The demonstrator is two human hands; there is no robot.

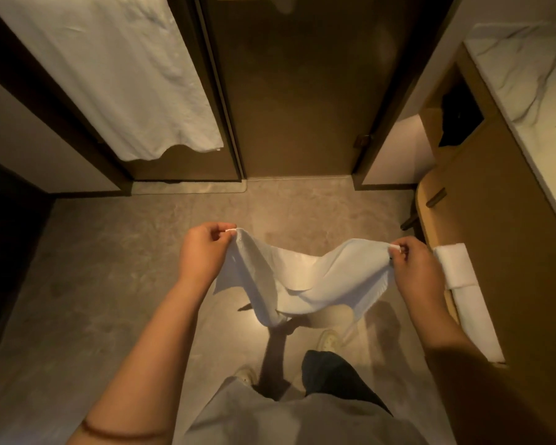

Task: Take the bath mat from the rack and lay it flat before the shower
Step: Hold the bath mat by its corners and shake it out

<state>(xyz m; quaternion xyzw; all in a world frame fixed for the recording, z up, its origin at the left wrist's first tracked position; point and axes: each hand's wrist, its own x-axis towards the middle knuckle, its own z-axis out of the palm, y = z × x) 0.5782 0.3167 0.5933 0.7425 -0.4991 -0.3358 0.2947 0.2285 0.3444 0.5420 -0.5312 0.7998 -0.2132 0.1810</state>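
Observation:
A white bath mat (302,281) hangs spread between my two hands above the tiled floor, sagging in the middle, its lower edge folded and loose. My left hand (203,248) pinches its left top corner. My right hand (414,268) pinches the right top corner. The brown shower door (296,91) stands shut straight ahead, with its threshold (299,178) a short way beyond the mat.
A large white towel (109,75) hangs on the left glass panel. A wooden vanity (495,236) with a marble top (533,78) stands on the right, a folded white towel (463,290) hanging on its side. My feet (328,340) are below the mat on the grey floor (109,268).

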